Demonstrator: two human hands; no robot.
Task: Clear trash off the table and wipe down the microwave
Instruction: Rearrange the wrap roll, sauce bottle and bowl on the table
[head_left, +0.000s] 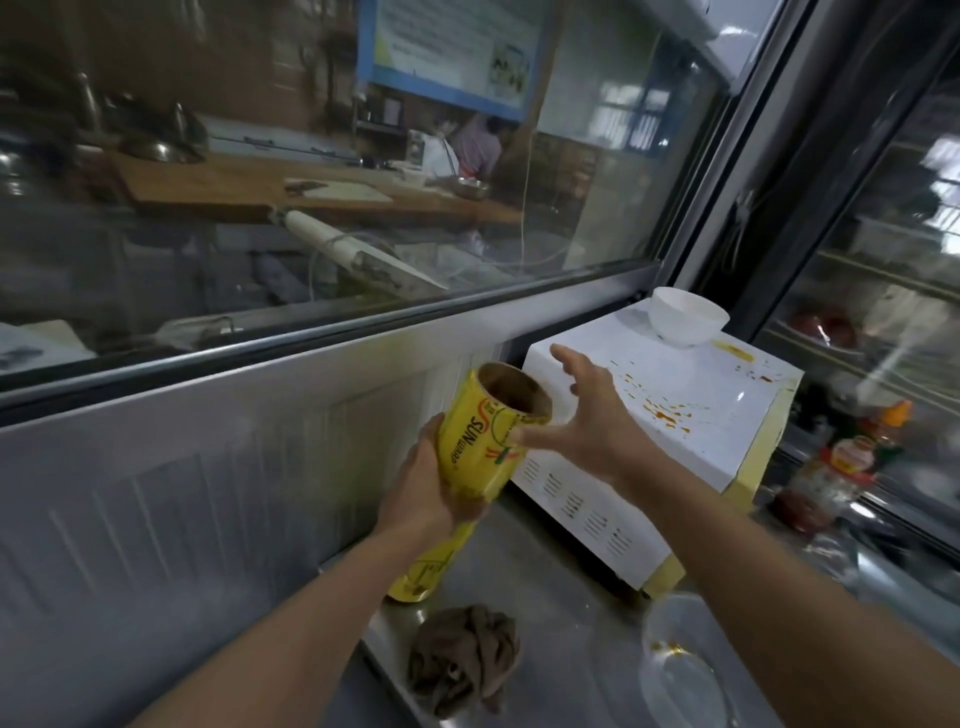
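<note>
Microwave (670, 415): white, on steel table (545, 582); orange sauce splashes on top, unwiped.
Wrap roll (480, 441): yellow tube, tilted, left of microwave, lower end on the table. Left hand (431, 488) grips its middle; may slide out if the grip slackens.
White bowl (685, 317): on microwave's rear top; a reach could knock it.
Right hand (582, 415): fingers spread, holding nothing, above microwave's left edge.
Brown rag (465, 660): crumpled, before microwave, untouched.

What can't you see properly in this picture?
Head view only:
- Yellow roll: its middle is hidden under the left hand; what is inside the dark open end cannot be told.
- Microwave: its front faces away.
- Clear plastic lid: cut off by the bottom edge.
- Sauce bottles: labels too blurred to read.
</note>
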